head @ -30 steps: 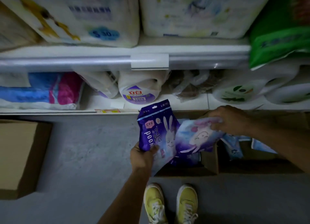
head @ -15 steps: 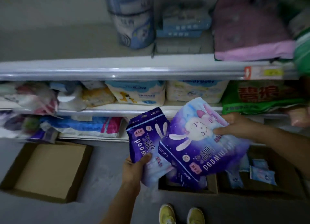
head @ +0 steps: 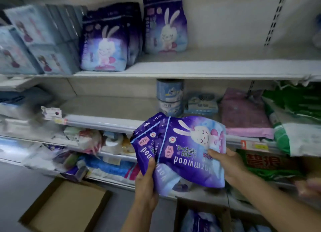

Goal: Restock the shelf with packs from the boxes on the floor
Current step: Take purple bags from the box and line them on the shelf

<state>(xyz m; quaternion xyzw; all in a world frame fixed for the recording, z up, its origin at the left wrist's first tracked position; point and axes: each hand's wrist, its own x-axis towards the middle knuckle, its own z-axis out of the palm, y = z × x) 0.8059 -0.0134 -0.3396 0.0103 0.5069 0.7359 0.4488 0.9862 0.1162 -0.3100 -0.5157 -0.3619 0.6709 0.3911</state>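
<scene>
Two purple rabbit-print packs (head: 184, 150) overlap in front of me at the height of the middle shelf. My left hand (head: 145, 188) grips their lower left edge with the thumb on top. My right hand (head: 227, 164) holds the right edge of the front pack. On the top shelf (head: 199, 64) stand matching purple rabbit packs (head: 106, 40), with one more (head: 165, 23) further back. A cardboard box (head: 208, 217) on the floor by my right arm holds more packs.
Pale blue packs (head: 33, 40) fill the top shelf's left end; its right part is bare. Lower shelves carry a blue canister (head: 170, 96), a pink pack (head: 245, 113) and green bags (head: 293, 113). An empty open cardboard box (head: 66, 207) lies on the floor at left.
The view has swung up from the floor boxes to the upper shelves. Both hands have lifted the two packs higher and brought them together, overlapping.
</scene>
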